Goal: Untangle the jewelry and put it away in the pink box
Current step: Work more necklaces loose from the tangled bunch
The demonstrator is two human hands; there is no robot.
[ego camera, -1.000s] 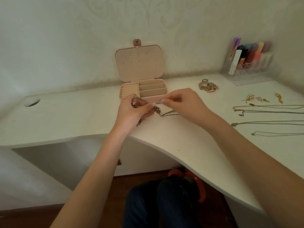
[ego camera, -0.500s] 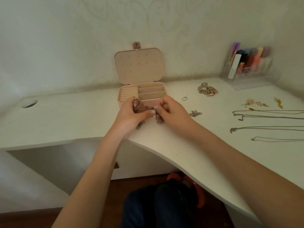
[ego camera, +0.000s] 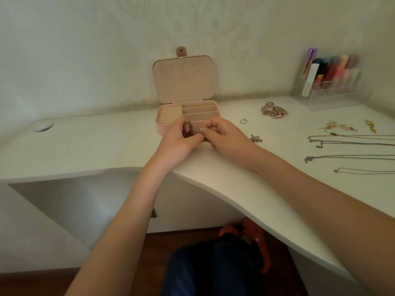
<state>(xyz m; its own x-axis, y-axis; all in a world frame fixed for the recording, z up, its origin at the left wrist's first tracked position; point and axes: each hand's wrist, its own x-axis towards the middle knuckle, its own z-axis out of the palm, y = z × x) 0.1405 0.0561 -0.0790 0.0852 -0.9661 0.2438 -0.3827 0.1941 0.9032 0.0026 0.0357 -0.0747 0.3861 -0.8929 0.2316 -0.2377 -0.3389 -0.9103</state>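
The pink box point(ego camera: 183, 82) stands open against the wall, lid upright, its tray of compartments empty. Just in front of it my left hand point(ego camera: 178, 142) grips a bunched dark chain point(ego camera: 188, 130), a loop of it sticking up above my fingers. My right hand point(ego camera: 224, 135) is close against it, fingers curled, pinching the same chain at its right side. On the white desk point(ego camera: 106, 144) to the right lie a ring point(ego camera: 243, 120), a small silver pendant point(ego camera: 255, 138), a tangled pile of jewelry point(ego camera: 273, 111), gold earrings point(ego camera: 339, 127) and several straightened necklaces point(ego camera: 352, 144).
A clear organizer point(ego camera: 333, 82) with cosmetics stands at the back right corner. A cable hole point(ego camera: 42, 126) is in the desk at far left. The desk's curved front edge runs under my forearms; my knees and orange slippers are below it.
My right hand drew back from a stretched length of chain to meet my left hand in front of the box, gathering the chain into a bunch. The ring and pendant came into sight.
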